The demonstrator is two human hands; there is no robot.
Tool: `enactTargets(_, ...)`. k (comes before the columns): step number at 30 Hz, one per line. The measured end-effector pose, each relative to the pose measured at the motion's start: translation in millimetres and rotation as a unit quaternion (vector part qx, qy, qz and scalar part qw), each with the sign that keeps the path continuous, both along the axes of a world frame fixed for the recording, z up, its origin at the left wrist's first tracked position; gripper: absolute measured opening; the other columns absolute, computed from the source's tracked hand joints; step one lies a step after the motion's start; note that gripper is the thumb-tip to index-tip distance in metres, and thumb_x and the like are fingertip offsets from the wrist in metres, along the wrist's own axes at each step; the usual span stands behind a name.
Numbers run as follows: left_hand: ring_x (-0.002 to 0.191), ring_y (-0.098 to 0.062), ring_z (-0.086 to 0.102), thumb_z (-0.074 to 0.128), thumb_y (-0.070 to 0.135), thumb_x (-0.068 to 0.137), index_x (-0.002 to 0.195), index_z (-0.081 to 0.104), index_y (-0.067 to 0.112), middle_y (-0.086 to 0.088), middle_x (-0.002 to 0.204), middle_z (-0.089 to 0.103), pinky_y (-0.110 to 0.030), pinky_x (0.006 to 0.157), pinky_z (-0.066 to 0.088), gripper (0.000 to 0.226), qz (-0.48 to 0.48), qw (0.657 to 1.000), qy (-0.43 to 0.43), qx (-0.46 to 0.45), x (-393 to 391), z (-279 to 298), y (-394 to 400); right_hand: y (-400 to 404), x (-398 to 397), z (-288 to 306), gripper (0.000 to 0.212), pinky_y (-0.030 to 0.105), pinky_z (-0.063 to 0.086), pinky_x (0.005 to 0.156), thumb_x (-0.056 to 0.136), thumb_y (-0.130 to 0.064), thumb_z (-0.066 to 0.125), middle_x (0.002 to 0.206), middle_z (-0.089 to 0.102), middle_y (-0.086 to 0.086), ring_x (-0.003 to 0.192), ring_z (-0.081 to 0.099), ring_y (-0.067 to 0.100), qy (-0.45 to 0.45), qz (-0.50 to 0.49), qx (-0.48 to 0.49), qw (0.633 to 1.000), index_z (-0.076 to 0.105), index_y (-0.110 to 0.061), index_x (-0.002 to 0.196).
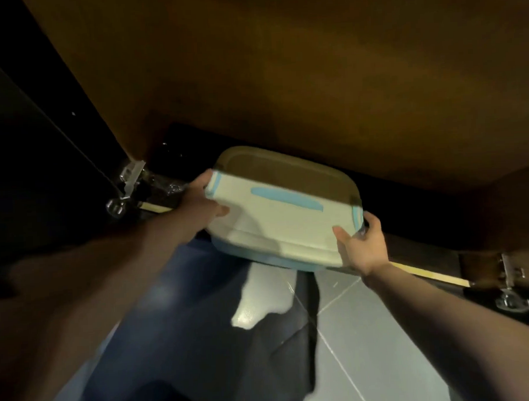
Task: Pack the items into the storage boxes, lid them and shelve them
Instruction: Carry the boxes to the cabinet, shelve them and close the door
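A storage box [276, 227] with a white lid, a light blue handle strip and blue corner clips is held at the mouth of a dark low cabinet opening [409, 206]. Its far half is in shadow under the brown cabinet panel. My left hand [201, 200] grips the box's left end. My right hand [360, 244] grips its near right corner. The lid sits on the box; the blue base shows below the front edge.
A brown cabinet panel [281, 63] overhangs the opening. Metal hinges are at the left [126, 188] and right [511, 283] of the cabinet front. Below are grey floor tiles [369, 332], blue trouser legs [171, 325] and a white sock [261, 297].
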State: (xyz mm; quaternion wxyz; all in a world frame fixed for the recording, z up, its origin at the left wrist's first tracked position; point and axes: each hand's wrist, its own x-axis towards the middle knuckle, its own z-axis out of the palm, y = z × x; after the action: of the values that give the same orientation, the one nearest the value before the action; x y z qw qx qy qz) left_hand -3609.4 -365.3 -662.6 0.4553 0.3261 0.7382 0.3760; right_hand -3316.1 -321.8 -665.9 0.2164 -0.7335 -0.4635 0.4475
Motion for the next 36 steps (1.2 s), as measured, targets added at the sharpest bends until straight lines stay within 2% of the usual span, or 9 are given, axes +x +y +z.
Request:
enactTargets(2, 0.115, -0.012, 0.042, 0.067, -0.005, 0.079, 0.145, 0.031, 0.012, 0.002, 0.13, 0.045, -0.024, 0.091, 0.036, 0.077, -0.014, 0.999, 0.039, 0.012, 2, -1, 5, 10, -2, -1, 0.069, 0.049, 0.042, 0.105, 0.087, -0.028, 0.068, 0.138, 0.051, 0.007, 0.124, 0.051, 0.03, -0.022, 0.022, 0.001, 1.0, 0.03, -0.022, 0.144)
enactTargets(4, 0.132, -0.02, 0.034, 0.063, 0.007, 0.085, 0.145, 0.031, 0.011, -0.005, 0.143, 0.037, -0.029, 0.105, 0.029, 0.068, -0.059, 0.99, 0.126, 0.025, 6, -3, -2, 9, -8, 4, 0.057, 0.049, 0.038, 0.107, 0.091, -0.035, 0.06, 0.142, 0.045, 0.009, 0.13, 0.043, 0.032, -0.128, 0.096, 0.029, 0.987, 0.035, -0.024, 0.141)
enactTargets(6, 0.144, -0.025, 0.015, 0.055, 0.036, 0.088, 0.144, 0.034, 0.014, -0.01, 0.155, 0.021, -0.032, 0.114, 0.012, 0.063, -0.155, 0.956, 0.245, 0.046, 18, -8, -24, -10, -16, 12, 0.052, 0.045, 0.023, 0.114, 0.096, -0.046, 0.045, 0.154, 0.028, 0.009, 0.141, 0.023, 0.031, -0.268, 0.248, 0.086, 0.927, 0.035, -0.029, 0.144)
enactTargets(8, 0.145, -0.018, 0.011, 0.035, 0.059, 0.081, 0.143, 0.036, 0.018, -0.002, 0.155, 0.021, -0.03, 0.115, 0.0, 0.075, -0.243, 0.919, 0.3, 0.081, 32, -8, -46, -30, -24, 19, 0.055, 0.042, 0.009, 0.119, 0.098, -0.054, 0.031, 0.16, 0.012, 0.002, 0.148, 0.006, 0.023, -0.291, 0.378, 0.109, 0.872, 0.026, -0.035, 0.148)
enactTargets(14, 0.144, -0.014, 0.013, 0.057, 0.027, 0.092, 0.141, 0.038, 0.022, 0.003, 0.154, 0.026, -0.027, 0.114, -0.004, 0.053, -0.232, 0.914, 0.322, 0.088, 37, -8, -41, -19, -28, 19, 0.064, 0.043, 0.005, 0.121, 0.093, -0.062, 0.009, 0.162, -0.004, -0.001, 0.148, -0.007, 0.021, -0.364, 0.473, 0.07, 0.799, 0.0, -0.037, 0.152)
enactTargets(25, 0.145, -0.013, 0.009, 0.053, 0.027, 0.094, 0.145, 0.032, 0.024, 0.006, 0.156, 0.02, -0.029, 0.115, 0.006, 0.055, -0.254, 0.901, 0.351, 0.003, 31, -7, 5, 17, -51, 6, 0.061, 0.043, 0.011, 0.12, 0.102, -0.045, 0.025, 0.162, -0.001, 0.003, 0.148, -0.003, 0.027, -0.395, 0.467, 0.035, 0.79, -0.011, -0.034, 0.151)
enactTargets(28, 0.144, -0.018, 0.013, 0.047, 0.021, 0.097, 0.146, 0.029, 0.018, -0.001, 0.156, 0.021, -0.028, 0.114, 0.011, 0.053, -0.232, 0.902, 0.361, -0.054, 28, -9, 18, 21, -61, 2, 0.059, 0.042, 0.02, 0.116, 0.103, -0.038, 0.028, 0.161, 0.006, 0.004, 0.147, 0.002, 0.03, -0.385, 0.446, 0.017, 0.808, -0.004, -0.032, 0.152)
enactTargets(31, 0.145, -0.017, 0.006, 0.046, 0.028, 0.097, 0.149, 0.022, 0.018, 0.001, 0.158, 0.012, -0.029, 0.116, 0.009, 0.057, -0.259, 0.889, 0.371, -0.075, 29, -11, 16, 15, -64, 2, 0.058, 0.04, 0.013, 0.118, 0.103, -0.041, 0.024, 0.162, 0.0, 0.004, 0.148, -0.003, 0.03, -0.365, 0.429, 0.008, 0.826, -0.004, -0.031, 0.153)
enactTargets(36, 0.144, -0.019, 0.014, 0.051, 0.03, 0.094, 0.145, 0.03, 0.015, 0.0, 0.157, 0.018, -0.034, 0.116, 0.018, 0.057, -0.233, 0.925, 0.293, -0.067, 52, 2, -40, -30, -50, 27, 0.06, 0.039, 0.009, 0.119, 0.101, -0.046, 0.03, 0.162, -0.004, 0.0, 0.148, -0.005, 0.025, -0.318, 0.423, -0.041, 0.848, 0.004, -0.034, 0.153)
